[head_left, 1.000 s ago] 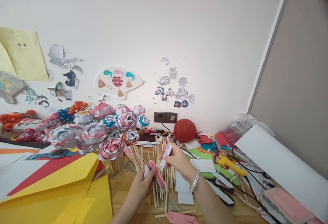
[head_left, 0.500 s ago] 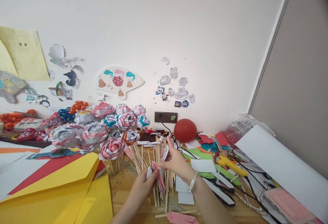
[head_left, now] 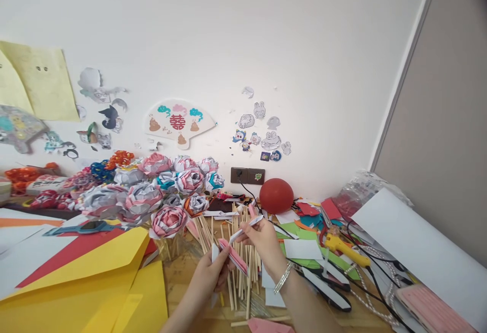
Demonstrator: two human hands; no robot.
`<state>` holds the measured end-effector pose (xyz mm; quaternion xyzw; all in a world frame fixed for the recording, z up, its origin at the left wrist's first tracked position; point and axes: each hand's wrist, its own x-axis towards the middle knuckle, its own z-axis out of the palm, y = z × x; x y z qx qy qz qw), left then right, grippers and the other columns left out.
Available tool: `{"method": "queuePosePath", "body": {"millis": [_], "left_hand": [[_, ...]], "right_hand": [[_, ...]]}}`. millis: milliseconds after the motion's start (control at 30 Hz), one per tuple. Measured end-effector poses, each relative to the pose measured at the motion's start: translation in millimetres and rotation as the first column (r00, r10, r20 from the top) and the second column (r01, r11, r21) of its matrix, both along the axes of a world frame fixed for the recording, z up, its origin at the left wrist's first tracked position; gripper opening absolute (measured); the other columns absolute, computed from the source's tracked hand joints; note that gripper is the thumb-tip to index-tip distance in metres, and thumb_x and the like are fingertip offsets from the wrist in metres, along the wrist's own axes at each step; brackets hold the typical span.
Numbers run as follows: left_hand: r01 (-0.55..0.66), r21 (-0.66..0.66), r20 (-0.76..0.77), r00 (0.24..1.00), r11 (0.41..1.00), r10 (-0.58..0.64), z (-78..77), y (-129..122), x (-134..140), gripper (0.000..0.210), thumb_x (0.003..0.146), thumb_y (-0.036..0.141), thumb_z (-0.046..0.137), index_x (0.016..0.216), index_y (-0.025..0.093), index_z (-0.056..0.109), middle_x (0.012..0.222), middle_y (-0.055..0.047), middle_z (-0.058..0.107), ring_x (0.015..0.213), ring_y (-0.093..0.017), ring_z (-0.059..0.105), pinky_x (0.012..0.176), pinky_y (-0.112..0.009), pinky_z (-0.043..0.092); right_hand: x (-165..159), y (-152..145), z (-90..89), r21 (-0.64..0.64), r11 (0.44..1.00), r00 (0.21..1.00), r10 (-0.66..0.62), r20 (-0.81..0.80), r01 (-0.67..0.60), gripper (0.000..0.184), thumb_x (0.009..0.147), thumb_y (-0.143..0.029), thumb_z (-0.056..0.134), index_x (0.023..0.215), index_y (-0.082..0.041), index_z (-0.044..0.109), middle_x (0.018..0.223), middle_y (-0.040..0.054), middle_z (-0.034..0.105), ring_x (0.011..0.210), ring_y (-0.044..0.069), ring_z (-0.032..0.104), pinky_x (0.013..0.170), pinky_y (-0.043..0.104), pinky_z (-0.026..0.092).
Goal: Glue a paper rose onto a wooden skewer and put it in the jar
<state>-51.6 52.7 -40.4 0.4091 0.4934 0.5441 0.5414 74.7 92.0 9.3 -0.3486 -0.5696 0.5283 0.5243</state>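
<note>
My left hand [head_left: 213, 270] is closed on a bundle of folded pink and white paper [head_left: 233, 257], the thumb pressing on its upper end. Just to the right, my right hand [head_left: 262, 241] pinches a narrow white folded paper strip [head_left: 245, 229] that slants down towards the bundle; whether the two papers touch I cannot tell. Beneath both hands lie many thin wooden sticks [head_left: 249, 272]. A folded pink paper piece [head_left: 270, 326] rests at the bottom edge, by a stick. Several paper flowers [head_left: 169, 221] stand to the left.
Yellow paper [head_left: 76, 287] covers the left front of the table. On the right are a yellow glue gun [head_left: 348, 251] with its cord, scissors [head_left: 323, 287], bead strings and a white sheet [head_left: 418, 252]. A red balloon [head_left: 276, 196] sits by the wall socket [head_left: 247, 175].
My right hand has turned the white strip from steep to nearly level. The pink and white bundle in my left hand has tilted flatter. The view has shifted slightly.
</note>
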Motion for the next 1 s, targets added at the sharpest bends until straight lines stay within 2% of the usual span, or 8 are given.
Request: {"method": "queuePosePath", "body": {"millis": [167, 233, 333, 433, 567, 667, 800, 1000], "left_hand": [[-0.038, 0.067, 0.1, 0.994, 0.997, 0.031, 3.6, -1.3, 2.5, 0.05, 0.056, 0.066, 0.059, 0.053, 0.018, 0.047, 0.028, 0.011, 0.03, 0.027, -0.002, 0.019, 0.032, -0.017, 0.014], [-0.04, 0.081, 0.132, 0.991, 0.996, 0.029, 5.1, -3.4, 4.7, 0.051, 0.056, 0.067, 0.059, 0.054, 0.017, 0.049, 0.029, 0.011, 0.03, 0.027, -0.002, 0.02, 0.032, -0.017, 0.014], [-0.032, 0.092, 0.171, 0.985, 0.995, 0.016, 5.8, -6.4, 7.6, 0.051, 0.057, 0.065, 0.06, 0.057, 0.015, 0.052, 0.03, 0.011, 0.03, 0.027, -0.001, 0.021, 0.032, -0.017, 0.014], [-0.036, 0.109, 0.211, 0.977, 0.993, 0.012, 5.7, -7.8, 8.6, 0.049, 0.056, 0.062, 0.064, 0.057, 0.015, 0.053, 0.03, 0.011, 0.031, 0.026, -0.001, 0.021, 0.032, -0.016, 0.013], [-0.039, 0.123, 0.248, 0.969, 0.992, 0.007, 8.5, -8.0, 7.2, 0.047, 0.057, 0.06, 0.065, 0.056, 0.014, 0.052, 0.029, 0.011, 0.032, 0.027, -0.001, 0.022, 0.032, -0.016, 0.013], [-0.049, 0.124, 0.277, 0.961, 0.991, 0.013, 12.5, -8.8, 6.0, 0.047, 0.057, 0.059, 0.065, 0.057, 0.014, 0.053, 0.03, 0.011, 0.032, 0.027, -0.001, 0.021, 0.032, -0.016, 0.013], [-0.079, 0.117, 0.304, 0.952, 0.99, 0.04, 18.2, -11.6, 5.0, 0.046, 0.058, 0.057, 0.066, 0.056, 0.014, 0.051, 0.031, 0.012, 0.03, 0.028, 0.0, 0.018, 0.033, -0.015, 0.012], [-0.176, 0.139, 0.341, 0.933, 0.975, 0.12, 20.7, -13.7, 2.6, 0.039, 0.065, 0.049, 0.065, 0.058, 0.015, 0.049, 0.036, 0.011, 0.033, 0.032, 0.0, 0.019, 0.033, -0.014, 0.015]], "right_hand": [[-11.3, -3.9, -11.2, 0.069, 0.972, 0.974, -0.22, -0.057, 0.224, 0.034, 0.065, -0.047, 0.066, 0.066, -0.014, 0.06, 0.065, 0.004, 0.064, 0.066, 0.019, 0.06, 0.065, 0.03, 0.045], [-12.9, -4.2, -13.5, 0.084, 0.957, 0.956, -0.268, -0.12, 0.279, 0.031, 0.067, -0.046, 0.064, 0.068, -0.014, 0.061, 0.069, 0.0044, 0.065, 0.07, 0.019, 0.06, 0.069, 0.03, 0.044], [-14.5, -4.5, -15.8, 0.084, 0.956, 0.95, -0.264, -0.164, 0.28, 0.03, 0.069, -0.044, 0.062, 0.07, -0.015, 0.061, 0.071, 0.0053, 0.066, 0.072, 0.02, 0.059, 0.07, 0.03, 0.044], [-15.8, -5.3, -17.1, 0.076, 0.958, 0.956, -0.267, -0.121, 0.277, 0.03, 0.067, -0.044, 0.064, 0.07, -0.014, 0.061, 0.07, 0.0054, 0.065, 0.07, 0.02, 0.059, 0.068, 0.03, 0.043], [-13.8, -6.9, -15.1, 0.111, 0.948, 0.953, -0.288, -0.095, 0.298, 0.027, 0.072, -0.043, 0.061, 0.072, -0.015, 0.061, 0.074, 0.0052, 0.065, 0.074, 0.02, 0.058, 0.072, 0.03, 0.043], [-13.0, -8.5, -12.8, 0.139, 0.958, 0.966, -0.24, -0.094, 0.251, 0.028, 0.072, -0.045, 0.061, 0.07, -0.016, 0.061, 0.074, 0.005, 0.064, 0.074, 0.02, 0.058, 0.073, 0.031, 0.043], [-17.9, -10.7, -14.9, 0.166, 0.982, 0.99, -0.072, -0.119, 0.091, 0.029, 0.068, -0.045, 0.066, 0.068, -0.017, 0.06, 0.073, 0.0051, 0.063, 0.075, 0.02, 0.059, 0.073, 0.032, 0.045], [-27.4, -12.6, -25.5, -0.005, 1.0, 0.986, -0.019, -0.168, 0.019, 0.034, 0.062, -0.046, 0.07, 0.072, -0.015, 0.061, 0.076, 0.0045, 0.062, 0.077, 0.02, 0.057, 0.077, 0.032, 0.043]]}}
